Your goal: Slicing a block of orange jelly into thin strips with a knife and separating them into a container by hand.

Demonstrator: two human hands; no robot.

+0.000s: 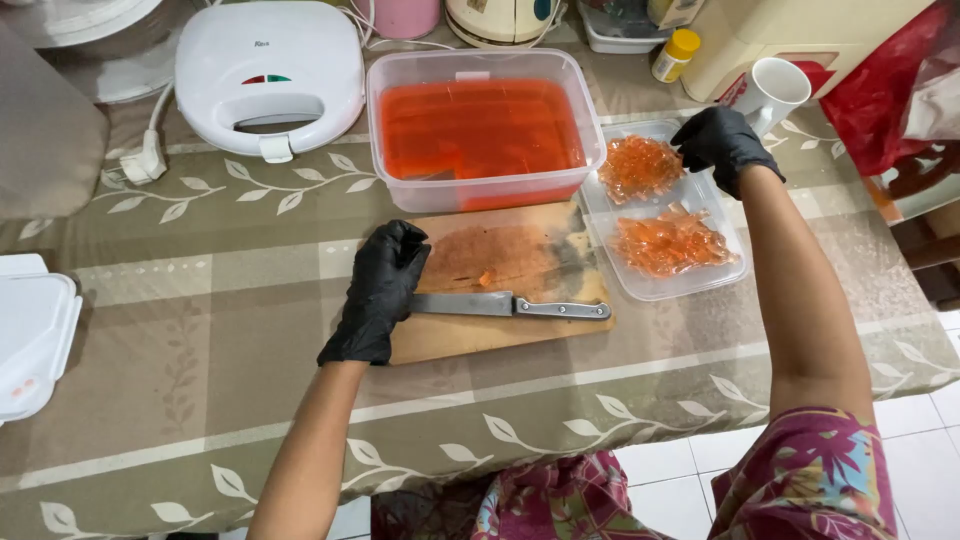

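1. The left hand [380, 290], in a black glove, lay with its fingers [402, 250] curled loosely together on the left end of the wooden cutting board [500, 330], gripping nothing.
2. Just beside it a knife [510, 305] rested flat on the board, blade toward that hand, handle pointing right.
3. The right hand [722, 145], also gloved, had its fingers bent down onto the far corner of a clear two-part tray [735, 275]; I could not tell whether they pinched anything.
4. Orange jelly pieces [668, 243] filled both compartments.
5. Behind the board stood a clear tub of orange jelly [480, 130], and a white mug [772, 92] stood just beyond the right hand.
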